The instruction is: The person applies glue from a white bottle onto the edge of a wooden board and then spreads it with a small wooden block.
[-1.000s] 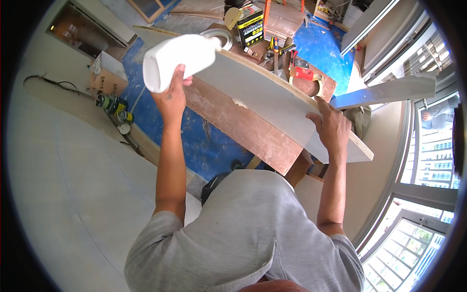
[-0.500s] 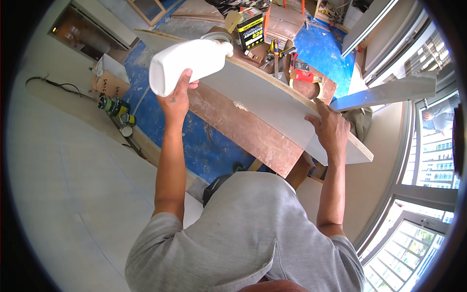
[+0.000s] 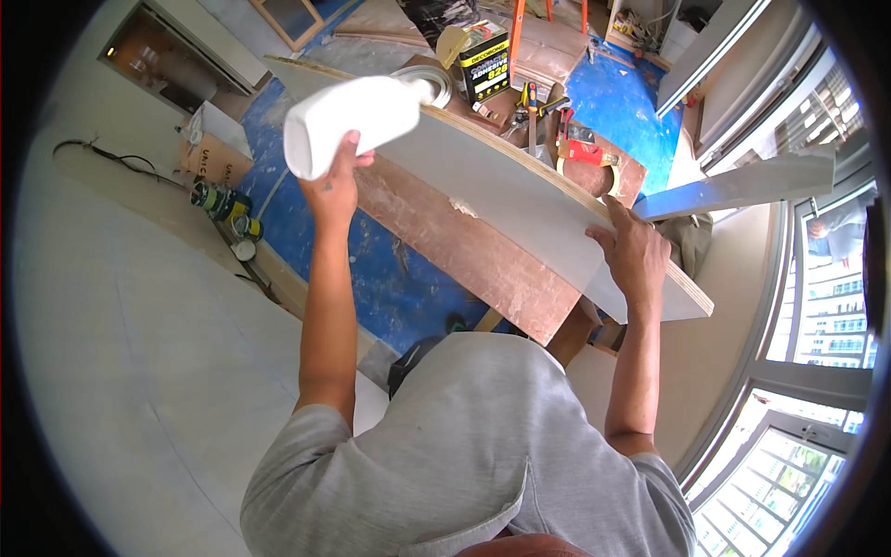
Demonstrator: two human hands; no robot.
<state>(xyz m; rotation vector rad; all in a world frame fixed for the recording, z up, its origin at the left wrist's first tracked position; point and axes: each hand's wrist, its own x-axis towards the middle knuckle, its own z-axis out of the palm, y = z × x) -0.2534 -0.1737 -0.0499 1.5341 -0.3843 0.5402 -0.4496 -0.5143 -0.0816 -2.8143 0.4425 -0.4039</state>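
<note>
My left hand [image 3: 331, 188] is wrapped round a white plastic bottle [image 3: 357, 119], tilted on its side. The bottle's neck points right, above the plywood edge of a long grey-faced board [image 3: 520, 186]. That board stands on edge at a slant, its raw layered edge facing up. Near its right end my right hand [image 3: 639, 252] grips the board, thumb on the grey face and a finger along the top edge; the other fingers are partly hidden. Below lies a worn brown plank [image 3: 464, 243], stained with pale smears.
Behind the board are an adhesive tin [image 3: 484, 63], a roll of tape [image 3: 588, 170], a red tool [image 3: 582, 151] and several hand tools. A pale strip [image 3: 742, 188] juts in from the right. Blue sheeting [image 3: 399, 278] covers the floor; a cardboard box [image 3: 212, 160] stands left.
The bottle has shifted slightly left along the board's edge, still in my left hand. My right hand keeps its place on the board. The whole view has moved a little.
</note>
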